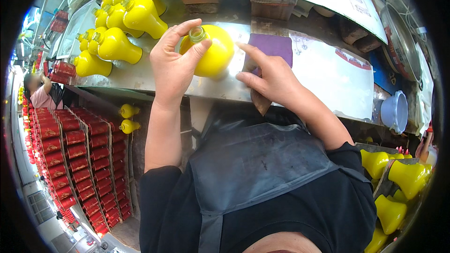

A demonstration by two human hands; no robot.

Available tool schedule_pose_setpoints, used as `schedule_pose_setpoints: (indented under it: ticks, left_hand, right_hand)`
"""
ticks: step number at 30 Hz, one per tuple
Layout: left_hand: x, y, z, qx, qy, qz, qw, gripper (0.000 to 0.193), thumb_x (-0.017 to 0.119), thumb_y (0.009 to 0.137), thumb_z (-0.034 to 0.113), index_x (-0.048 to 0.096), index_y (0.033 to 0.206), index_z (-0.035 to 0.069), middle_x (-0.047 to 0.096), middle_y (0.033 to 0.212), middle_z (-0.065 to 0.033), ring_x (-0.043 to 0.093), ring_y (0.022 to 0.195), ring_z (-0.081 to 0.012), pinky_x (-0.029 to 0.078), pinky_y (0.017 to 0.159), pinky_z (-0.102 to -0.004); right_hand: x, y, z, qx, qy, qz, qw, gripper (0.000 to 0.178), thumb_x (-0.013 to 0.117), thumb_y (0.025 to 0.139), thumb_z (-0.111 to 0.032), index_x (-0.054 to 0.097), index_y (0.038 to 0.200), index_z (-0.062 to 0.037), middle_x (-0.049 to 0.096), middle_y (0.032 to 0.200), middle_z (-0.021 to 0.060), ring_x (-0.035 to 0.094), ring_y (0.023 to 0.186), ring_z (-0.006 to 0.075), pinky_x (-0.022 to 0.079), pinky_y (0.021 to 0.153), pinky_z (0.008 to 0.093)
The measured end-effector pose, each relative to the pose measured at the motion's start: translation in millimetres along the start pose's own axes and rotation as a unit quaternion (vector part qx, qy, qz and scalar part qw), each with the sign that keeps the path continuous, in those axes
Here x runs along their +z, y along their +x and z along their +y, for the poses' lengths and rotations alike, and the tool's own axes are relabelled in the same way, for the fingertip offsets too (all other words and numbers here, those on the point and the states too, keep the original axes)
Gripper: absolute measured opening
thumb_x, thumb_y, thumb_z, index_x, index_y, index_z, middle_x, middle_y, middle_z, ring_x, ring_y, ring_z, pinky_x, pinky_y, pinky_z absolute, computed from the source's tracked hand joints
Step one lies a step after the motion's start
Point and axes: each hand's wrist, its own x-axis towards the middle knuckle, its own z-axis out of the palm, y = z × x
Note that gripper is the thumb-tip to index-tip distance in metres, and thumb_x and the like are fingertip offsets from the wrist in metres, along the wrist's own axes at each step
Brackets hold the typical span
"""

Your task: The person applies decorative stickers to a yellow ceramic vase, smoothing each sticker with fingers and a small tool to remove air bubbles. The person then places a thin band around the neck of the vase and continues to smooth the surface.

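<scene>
A glossy yellow bottle (219, 51) with a bare, clear greenish glass neck stands on the bench, tilted toward me in this view. My left hand (176, 61) is closed around its neck and shoulder, thumb on the near side. Just right of the bottle is my right hand (272, 76), thumb and forefinger spread with a gap between them. Its fingertips come close to the yellow surface; I cannot tell whether they touch. The other fingers are hidden. Partly behind this hand lies a purple cloth (276, 47). A brown pointed piece (260, 103) shows below the palm.
Several yellow bottles (140, 16) lie at the bench's back left. White printed sheets (328, 75) cover its right part, beside a pale blue bucket (393, 112). Red boxes (84, 159) are stacked at lower left. More yellow bottles (391, 213) fill a crate at right. Another person (44, 91) is far left.
</scene>
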Motion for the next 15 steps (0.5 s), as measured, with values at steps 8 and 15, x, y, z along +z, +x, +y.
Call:
schedule_pose_setpoints:
  ticks: [8, 15]
  left_hand:
    - [10.6, 44.0, 30.5, -0.004, -0.2, -0.101, 0.974, 0.036, 0.075, 0.094, 0.003, 0.061, 0.126, 0.0, 0.074, 0.114, -0.0141, 0.071, 0.104, -0.0164, 0.058, 0.092, -0.0289]
    - [79.3, 101.8, 34.9, -0.144, -0.301, -0.223, 0.916, 0.027, 0.069, 0.098, 0.005, 0.056, 0.122, 0.003, 0.075, 0.112, -0.0205, 0.073, 0.105, -0.0232, 0.06, 0.091, -0.0334]
  right_hand:
    - [-29.7, -4.7, -2.0, -0.018, -0.004, 0.114, 0.993, 0.079, 0.08, 0.086, -0.03, 0.045, 0.155, -0.0123, 0.072, 0.104, 0.0191, 0.07, 0.088, 0.0346, 0.056, 0.079, 0.0418]
    - [-71.8, -1.2, 36.1, 0.027, 0.227, 0.054, 0.972, 0.098, 0.086, 0.075, -0.035, 0.04, 0.155, -0.0045, 0.061, 0.138, 0.0224, 0.06, 0.13, 0.0315, 0.047, 0.109, 0.0403]
